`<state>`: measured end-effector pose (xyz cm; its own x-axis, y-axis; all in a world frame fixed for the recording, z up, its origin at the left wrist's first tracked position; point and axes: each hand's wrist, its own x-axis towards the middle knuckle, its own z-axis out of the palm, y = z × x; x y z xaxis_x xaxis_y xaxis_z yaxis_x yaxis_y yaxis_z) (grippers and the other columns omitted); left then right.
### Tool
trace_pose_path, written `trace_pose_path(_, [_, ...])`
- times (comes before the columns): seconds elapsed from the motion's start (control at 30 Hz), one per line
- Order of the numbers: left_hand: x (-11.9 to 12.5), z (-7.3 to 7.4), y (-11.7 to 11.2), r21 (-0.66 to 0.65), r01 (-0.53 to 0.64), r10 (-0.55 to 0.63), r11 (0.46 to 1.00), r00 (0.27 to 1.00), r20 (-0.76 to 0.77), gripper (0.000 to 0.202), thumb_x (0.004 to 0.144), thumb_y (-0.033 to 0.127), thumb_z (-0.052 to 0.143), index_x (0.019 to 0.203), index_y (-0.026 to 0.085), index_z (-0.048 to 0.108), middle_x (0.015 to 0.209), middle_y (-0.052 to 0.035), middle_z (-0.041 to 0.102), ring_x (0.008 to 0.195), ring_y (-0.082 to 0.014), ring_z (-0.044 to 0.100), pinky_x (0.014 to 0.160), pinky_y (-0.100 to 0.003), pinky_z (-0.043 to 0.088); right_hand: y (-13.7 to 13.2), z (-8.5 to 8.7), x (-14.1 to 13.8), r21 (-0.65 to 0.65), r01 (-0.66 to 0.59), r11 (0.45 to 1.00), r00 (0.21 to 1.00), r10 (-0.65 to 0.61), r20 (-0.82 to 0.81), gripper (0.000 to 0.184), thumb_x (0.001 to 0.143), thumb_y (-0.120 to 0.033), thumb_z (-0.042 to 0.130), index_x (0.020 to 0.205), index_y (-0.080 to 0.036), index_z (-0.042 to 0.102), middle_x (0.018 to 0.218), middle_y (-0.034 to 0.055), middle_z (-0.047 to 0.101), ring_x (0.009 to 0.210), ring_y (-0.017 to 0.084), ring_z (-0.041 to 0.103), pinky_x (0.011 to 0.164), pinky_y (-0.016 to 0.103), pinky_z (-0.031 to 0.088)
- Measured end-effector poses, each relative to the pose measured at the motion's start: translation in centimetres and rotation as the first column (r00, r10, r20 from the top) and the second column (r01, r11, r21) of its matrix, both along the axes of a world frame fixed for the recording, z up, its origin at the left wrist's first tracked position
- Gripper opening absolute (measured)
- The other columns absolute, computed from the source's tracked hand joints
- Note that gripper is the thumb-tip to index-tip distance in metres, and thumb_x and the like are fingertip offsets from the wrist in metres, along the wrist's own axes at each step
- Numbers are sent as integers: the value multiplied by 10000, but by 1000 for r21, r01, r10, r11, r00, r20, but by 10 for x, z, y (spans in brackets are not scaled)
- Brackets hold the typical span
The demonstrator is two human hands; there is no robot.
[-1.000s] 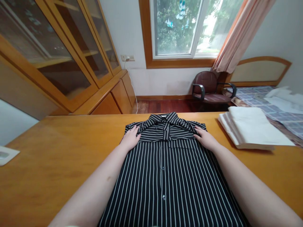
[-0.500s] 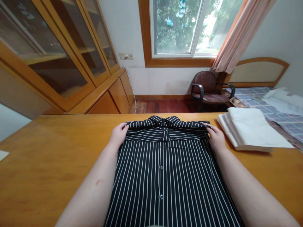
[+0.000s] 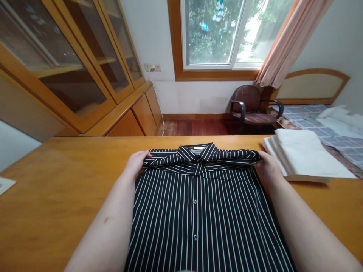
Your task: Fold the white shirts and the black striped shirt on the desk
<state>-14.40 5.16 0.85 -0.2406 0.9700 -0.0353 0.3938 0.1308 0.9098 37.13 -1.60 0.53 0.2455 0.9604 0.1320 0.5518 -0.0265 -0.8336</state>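
Observation:
A black shirt with white stripes [image 3: 195,211] lies buttoned front up on the wooden table [image 3: 70,189], its collar toward the far edge. My left hand [image 3: 138,161] pinches the shirt's upper left corner at the shoulder. On the other side, my right hand [image 3: 270,166] grips the upper right corner. Between them the top band of cloth is bunched and folded over below the collar. The shirt's lower end runs out of view at the bottom.
A stack of folded white cloth or paper [image 3: 306,155] sits right beside my right hand. At the left edge lies a white object [image 3: 6,184], partly cut off. Beyond the table are a glass-door cabinet [image 3: 113,96], an armchair [image 3: 251,105] and a bed [image 3: 309,121].
My hands have spread farther apart, pulling the shirt's shoulders outward. The collar has opened out and stands more clearly, with its inside showing.

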Motion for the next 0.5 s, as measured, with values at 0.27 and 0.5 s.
trace_pose_path(0.27, [14,4,2,-223,-141,215,965,908,358,253,726,248,664,946,145,591,910,-97,679,719,-149,659,646,-258,542,9,-22,-7,-63,262,963,824,-257,-505,273,636,-384,676,843,-250,559,847,62,675,828,263,663,693,400,594])
trace_pose_path(0.5, [27,10,-5,-357,-3,143,934,919,367,181,654,253,729,754,148,622,668,-33,651,572,-127,615,501,-208,515,11,-14,-16,-198,-11,980,899,-77,-432,205,722,-445,579,815,-262,572,853,60,706,819,254,674,733,402,580])
